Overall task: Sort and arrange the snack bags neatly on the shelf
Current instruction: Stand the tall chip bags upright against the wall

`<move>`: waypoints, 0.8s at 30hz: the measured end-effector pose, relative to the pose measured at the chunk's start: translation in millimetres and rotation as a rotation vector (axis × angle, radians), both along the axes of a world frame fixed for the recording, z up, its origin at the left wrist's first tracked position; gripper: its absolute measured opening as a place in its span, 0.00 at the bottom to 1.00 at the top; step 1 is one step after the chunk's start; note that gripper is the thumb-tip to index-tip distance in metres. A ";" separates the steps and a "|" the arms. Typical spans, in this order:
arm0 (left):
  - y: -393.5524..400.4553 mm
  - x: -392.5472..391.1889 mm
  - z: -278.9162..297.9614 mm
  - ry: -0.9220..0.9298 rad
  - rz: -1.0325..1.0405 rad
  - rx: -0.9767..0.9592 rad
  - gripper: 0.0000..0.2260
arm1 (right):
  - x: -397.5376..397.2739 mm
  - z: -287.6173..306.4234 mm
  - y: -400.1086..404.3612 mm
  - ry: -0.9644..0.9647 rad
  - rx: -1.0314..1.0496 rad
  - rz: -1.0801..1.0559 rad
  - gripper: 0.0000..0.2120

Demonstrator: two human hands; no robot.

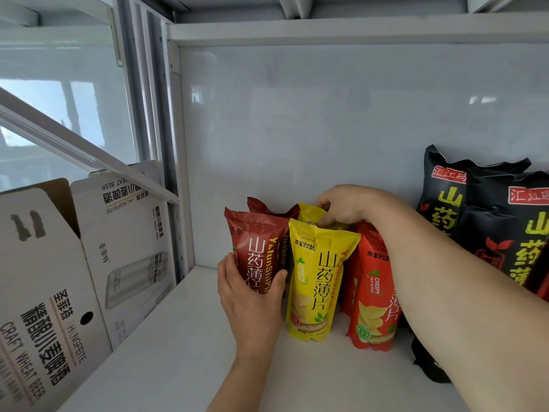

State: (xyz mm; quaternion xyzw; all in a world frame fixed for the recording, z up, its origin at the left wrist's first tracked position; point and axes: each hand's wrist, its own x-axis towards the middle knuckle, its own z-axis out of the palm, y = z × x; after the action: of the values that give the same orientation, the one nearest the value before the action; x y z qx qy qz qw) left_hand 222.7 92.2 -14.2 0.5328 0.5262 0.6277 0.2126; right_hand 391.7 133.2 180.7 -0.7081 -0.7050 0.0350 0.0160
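White metal makes up the shelf (pixel 178 346), whose flat board carries every snack bag, with a pale glossy back wall (pixel 312 120) behind them. To its left, outside the upright post, stand open cardboard boxes (pixel 59 292) printed with black lettering, their flaps raised.

At the far right two black bags (pixel 502 230) with yellow characters stand upright, one in front of the other, against the back wall. The right forearm (pixel 439 292) reaches across in front of them and partly hides them.

Next comes the cluster of narrower bags in the middle of the board. A bright red bag (pixel 371 295) stands beside the black ones, its upper part covered by the forearm. Just left of it stands a yellow bag (pixel 315 286), upright and facing forward. A second yellow bag (pixel 309 214) stands behind it, only its top visible. Left again is a dark red bag (pixel 255 248), with another dark red bag (pixel 267 208) close behind it.

The left hand (pixel 249 295) is wrapped around the lower part of the front dark red bag, thumb on its face and fingers at its left edge. The right hand (pixel 344 206) reaches down over the cluster, its fingertips closed on the top of the rear yellow bag.
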 end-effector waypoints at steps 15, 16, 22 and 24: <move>10.4 -20.4 -7.4 -0.089 -0.169 -0.151 0.43 | -24.5 11.9 -7.6 0.253 0.151 0.065 0.23; 10.0 -20.6 -7.2 -0.086 -0.173 -0.148 0.43 | -27.5 11.4 -7.2 0.244 0.147 0.067 0.23; 14.5 -25.0 -11.5 -0.089 -0.197 -0.198 0.46 | -40.8 8.5 1.6 0.182 0.136 0.066 0.22; 15.5 -25.4 -14.4 -0.079 -0.226 -0.231 0.47 | -44.2 7.7 6.3 0.150 0.122 0.073 0.21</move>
State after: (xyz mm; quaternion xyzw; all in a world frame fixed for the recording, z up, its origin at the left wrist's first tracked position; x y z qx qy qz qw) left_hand 197.3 107.7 -28.6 0.5355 0.5228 0.5557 0.3621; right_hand 347.5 139.5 188.4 -0.6752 -0.7279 0.0454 0.1107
